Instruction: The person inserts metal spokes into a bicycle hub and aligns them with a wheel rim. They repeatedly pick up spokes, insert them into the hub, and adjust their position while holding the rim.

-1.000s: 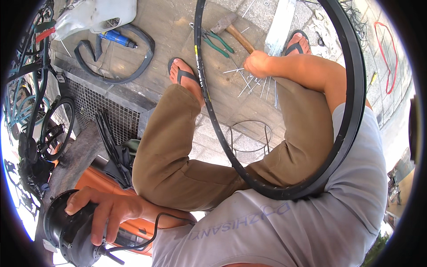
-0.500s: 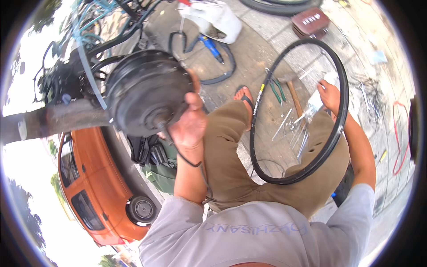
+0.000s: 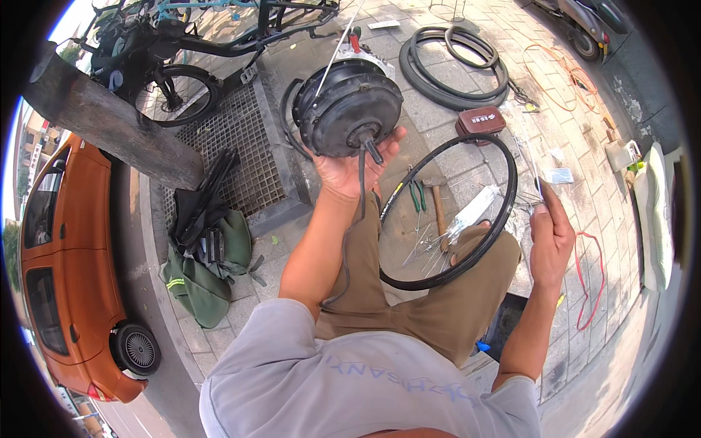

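My left hand [image 3: 349, 174] is wrapped under a round black hub motor [image 3: 352, 109], holding it up with its axle stub tilted toward me. A grey cable [image 3: 361, 193] hangs from the axle along my forearm. One thin spoke [image 3: 340, 45] sticks up from the motor's flange. At the right, my right hand [image 3: 551, 237] pinches a thin metal spoke [image 3: 537, 174] between thumb and fingers. Between my hands a black wheel rim [image 3: 485, 252] leans on my thigh. Seen through it are green-handled pliers [image 3: 418, 196], a hammer [image 3: 439, 215], loose spokes [image 3: 422, 243] and a white plastic wrapping [image 3: 476, 209].
Beyond the rim stand a dark red case [image 3: 480, 121] and several black tyres [image 3: 409, 69]. A tree trunk [image 3: 109, 120], a metal grate [image 3: 219, 135] and a green bag [image 3: 201, 288] are at the left, with an orange car [image 3: 73, 255] past the kerb. A red cord [image 3: 600, 281] lies at the right.
The view has turned. The hub motor is now nearer the middle, held more steadily. My right hand has moved from inside the rim's outline to its right side, with the spoke in it.
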`<state>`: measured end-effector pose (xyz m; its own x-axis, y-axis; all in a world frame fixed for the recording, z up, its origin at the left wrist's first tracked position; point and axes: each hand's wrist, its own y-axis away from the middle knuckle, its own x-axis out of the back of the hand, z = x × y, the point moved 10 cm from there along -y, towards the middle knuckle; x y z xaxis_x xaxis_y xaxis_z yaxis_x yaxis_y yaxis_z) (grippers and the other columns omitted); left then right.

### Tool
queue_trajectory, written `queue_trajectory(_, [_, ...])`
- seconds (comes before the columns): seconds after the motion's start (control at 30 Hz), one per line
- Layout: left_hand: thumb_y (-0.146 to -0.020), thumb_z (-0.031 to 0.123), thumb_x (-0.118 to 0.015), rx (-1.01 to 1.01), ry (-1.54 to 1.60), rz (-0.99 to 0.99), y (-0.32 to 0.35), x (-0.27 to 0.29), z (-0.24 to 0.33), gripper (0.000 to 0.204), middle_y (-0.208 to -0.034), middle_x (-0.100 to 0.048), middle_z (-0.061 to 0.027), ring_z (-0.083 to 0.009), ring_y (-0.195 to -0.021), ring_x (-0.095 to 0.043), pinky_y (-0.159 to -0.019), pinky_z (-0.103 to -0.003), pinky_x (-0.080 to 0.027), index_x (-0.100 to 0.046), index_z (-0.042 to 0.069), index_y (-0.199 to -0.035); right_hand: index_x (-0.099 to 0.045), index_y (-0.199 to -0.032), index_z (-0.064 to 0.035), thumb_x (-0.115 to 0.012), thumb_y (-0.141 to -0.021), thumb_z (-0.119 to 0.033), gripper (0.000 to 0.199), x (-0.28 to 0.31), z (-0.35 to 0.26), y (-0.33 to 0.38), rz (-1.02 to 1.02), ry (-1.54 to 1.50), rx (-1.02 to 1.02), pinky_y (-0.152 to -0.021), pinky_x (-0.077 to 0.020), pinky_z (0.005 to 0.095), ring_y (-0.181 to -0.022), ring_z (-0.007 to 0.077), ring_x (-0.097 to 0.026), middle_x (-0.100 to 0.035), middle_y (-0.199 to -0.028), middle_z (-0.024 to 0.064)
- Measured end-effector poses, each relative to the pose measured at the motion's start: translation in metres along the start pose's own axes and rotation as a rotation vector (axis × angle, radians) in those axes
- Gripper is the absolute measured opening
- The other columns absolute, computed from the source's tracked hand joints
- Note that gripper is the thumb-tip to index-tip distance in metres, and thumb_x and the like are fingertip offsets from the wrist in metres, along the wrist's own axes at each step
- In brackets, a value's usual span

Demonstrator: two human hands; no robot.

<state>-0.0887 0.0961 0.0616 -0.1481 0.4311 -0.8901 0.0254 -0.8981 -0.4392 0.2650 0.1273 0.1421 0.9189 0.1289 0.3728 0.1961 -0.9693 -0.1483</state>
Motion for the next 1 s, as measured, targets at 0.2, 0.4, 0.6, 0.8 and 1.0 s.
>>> queue_trajectory(0.2, [-0.066, 0.073, -0.085, 0.000, -0.006, 0.073, -0.001, -0.005, -0.005, 0.120, -0.150, -0.054, -0.0262, -0.0519, -0.129, -0.059, -0.105, -0.055, -0.058, -0.042, 0.010, -0.158, -0.072, -0.129, -0.0030, -0.067, -0.093, 0.001, 0.036, -0.108, -0.127, 0.031, -0.068, 0.167, 0.473, -0.064, -0.0530, 0.0330, -0.066, 0.0230, -0.065, -0.069, -0.083, 0.0134])
queue_trajectory(0.4, [-0.070, 0.082, -0.076, -0.063, -0.042, 0.073, 0.003, -0.009, -0.002, 0.118, -0.146, -0.058, -0.0226, -0.0504, -0.124, -0.063, -0.101, -0.055, -0.059, -0.043, 0.009, -0.157, -0.073, -0.127, -0.0021, -0.069, -0.088, 0.003, 0.040, -0.128, -0.153, 0.042, -0.054, 0.178, 0.626, -0.061, -0.0530, 0.0348, -0.064, 0.0257, -0.066, -0.070, -0.083, 0.0138])
queue_trajectory(0.6, [-0.073, 0.080, -0.076, -0.043, 0.014, -0.008, 0.005, -0.015, 0.003, 0.116, -0.148, -0.056, -0.0227, -0.0522, -0.129, -0.060, -0.106, -0.055, -0.056, -0.040, 0.010, -0.159, -0.074, -0.124, -0.0016, -0.069, -0.087, 0.003, 0.038, -0.132, -0.161, 0.039, -0.006, 0.212, 0.710, -0.061, -0.0533, 0.0365, -0.063, 0.0283, -0.066, -0.070, -0.082, 0.0140])
queue_trajectory(0.8, [-0.071, 0.081, -0.077, -0.075, -0.025, 0.043, 0.006, -0.013, 0.011, 0.119, -0.147, -0.056, -0.0241, -0.0516, -0.127, -0.061, -0.103, -0.056, -0.058, -0.041, 0.008, -0.158, -0.075, -0.124, -0.0027, -0.070, -0.087, 0.001, 0.038, -0.134, -0.170, 0.040, -0.012, 0.291, 0.736, -0.059, -0.0522, 0.0384, -0.062, 0.0297, -0.065, -0.066, -0.076, 0.0127])
queue_trajectory(1.0, [-0.071, 0.083, -0.075, -0.082, -0.070, 0.072, 0.007, -0.011, 0.015, 0.120, -0.146, -0.057, -0.0240, -0.0513, -0.126, -0.062, -0.102, -0.056, -0.059, -0.042, 0.006, -0.157, -0.075, -0.124, -0.0037, -0.070, -0.086, 0.001, 0.039, -0.135, -0.173, 0.040, -0.020, 0.313, 0.775, -0.058, -0.0516, 0.0395, -0.061, 0.0300, -0.064, -0.065, -0.074, 0.0121])
